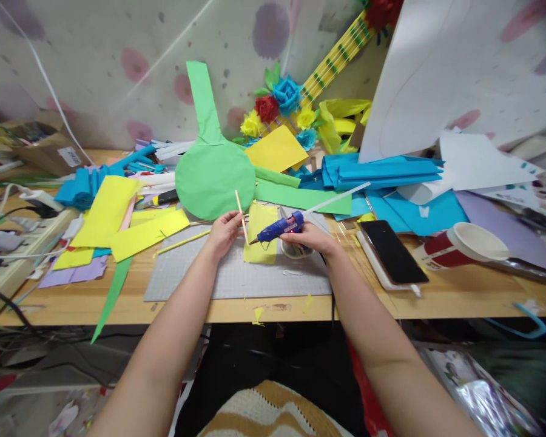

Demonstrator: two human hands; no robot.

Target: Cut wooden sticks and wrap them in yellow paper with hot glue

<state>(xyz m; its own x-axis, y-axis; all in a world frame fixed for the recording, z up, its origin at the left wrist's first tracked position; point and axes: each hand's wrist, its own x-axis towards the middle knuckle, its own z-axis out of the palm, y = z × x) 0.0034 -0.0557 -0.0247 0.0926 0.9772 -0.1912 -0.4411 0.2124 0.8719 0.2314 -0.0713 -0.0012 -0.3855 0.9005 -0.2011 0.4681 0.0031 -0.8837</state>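
My left hand (226, 234) pinches a thin wooden stick (242, 217), which stands nearly upright and tilts a little. My right hand (310, 237) is wrapped round a blue hot glue gun (281, 227). A long white glue stick (337, 198) juts from its back end. The gun's nozzle points left, close to the stick's lower end; whether they touch I cannot tell. Beneath both lies a piece of yellow paper (264, 252) on the grey cutting mat (182, 280). A yellow-wrapped stick (184, 241) rests left of my left hand.
A green round paper shape (215, 176) with a strip leans behind. Yellow sheets (107, 209) and a power strip (25, 258) lie left. A phone (394, 252) and a paper cup (459, 244) are at the right. Blue folded paper (382, 172) lies behind.
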